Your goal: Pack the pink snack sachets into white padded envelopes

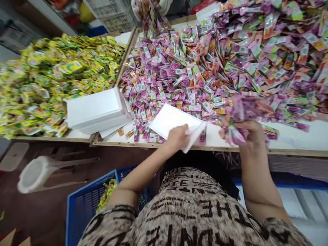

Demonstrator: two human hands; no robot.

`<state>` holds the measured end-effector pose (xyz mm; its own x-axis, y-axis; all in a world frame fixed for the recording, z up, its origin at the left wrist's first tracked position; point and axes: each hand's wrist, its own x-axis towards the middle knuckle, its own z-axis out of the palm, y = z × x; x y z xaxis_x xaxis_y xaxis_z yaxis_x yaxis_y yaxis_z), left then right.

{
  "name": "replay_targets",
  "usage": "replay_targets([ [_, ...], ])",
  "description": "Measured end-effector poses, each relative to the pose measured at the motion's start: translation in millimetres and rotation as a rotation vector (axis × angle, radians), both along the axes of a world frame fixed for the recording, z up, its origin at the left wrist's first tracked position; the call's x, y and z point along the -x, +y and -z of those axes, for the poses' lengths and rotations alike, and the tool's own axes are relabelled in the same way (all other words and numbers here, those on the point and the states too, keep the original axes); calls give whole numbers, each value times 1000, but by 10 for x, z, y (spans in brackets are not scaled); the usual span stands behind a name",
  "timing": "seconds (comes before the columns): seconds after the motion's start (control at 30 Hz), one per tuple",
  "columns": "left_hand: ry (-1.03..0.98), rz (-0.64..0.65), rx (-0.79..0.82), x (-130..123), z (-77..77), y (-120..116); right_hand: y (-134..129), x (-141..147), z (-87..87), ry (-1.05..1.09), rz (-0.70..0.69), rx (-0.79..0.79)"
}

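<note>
My left hand point(177, 138) is closed on a flat white box point(167, 119), thumb on its upper face, near the table's front edge. The end of the box toward my right hand looks opened, with a thin pale flap point(196, 134) there. To the right, my right hand point(252, 131) grips a bunch of small purple and orange packets point(237, 118), blurred by motion and held just above the table. Loose packets of the same look point(176, 75) lie heaped behind both hands.
A stack of white boxes point(93, 108) stands left of my hands. Yellow packets point(69, 68) are heaped beyond a wooden divider point(125, 56). Below are a blue crate point(84, 205) and a white stool point(33, 174). Another person's gloved hands point(151, 8) are at the far edge.
</note>
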<state>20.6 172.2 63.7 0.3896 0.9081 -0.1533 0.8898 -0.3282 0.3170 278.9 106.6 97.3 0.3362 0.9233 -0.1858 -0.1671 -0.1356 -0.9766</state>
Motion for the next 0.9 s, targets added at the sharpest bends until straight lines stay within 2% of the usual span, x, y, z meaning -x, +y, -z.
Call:
replay_targets([
  [0.03, -53, 34, 54, -252, 153, -124, 84, 114, -76, 64, -102, -29],
  [0.1, -207, -54, 132, -558, 408, -215, 232, 347, -89, 30, -230, -81],
  [0.17, -336, -166, 173, -615, 567, -144, 308, 520, 75, -200, -300, -38],
  [0.23, -406, -227, 180, -514, 639, -28, 302, 592, 329, -525, -344, 64],
  [0.3, -440, -258, 175, -377, 661, 35, 250, 556, 542, -775, -359, 151],
  [0.33, -456, -277, 173, -325, 663, 36, 222, 502, 599, -801, -344, 176],
  [0.4, -461, -295, 167, -285, 656, -6, 183, 337, 584, -680, -302, 194],
  [0.47, -387, -280, 169, -329, 632, -70, 170, 142, 419, -466, -219, 141],
  [0.53, -239, -239, 162, -421, 594, -125, 180, -2, 188, -278, -108, 1],
  [0.6, -97, -201, 146, -514, 557, -158, 213, -26, 2, -146, -32, -156],
  [0.67, -43, -178, 128, -564, 539, -162, 274, 81, -51, -110, -93, -195],
  [0.77, -188, -231, 136, -516, 565, -110, 380, 367, 133, -300, -287, -42],
  [0.9, -484, -366, 153, -335, 652, 17, 382, 640, 501, -942, -424, 179],
])
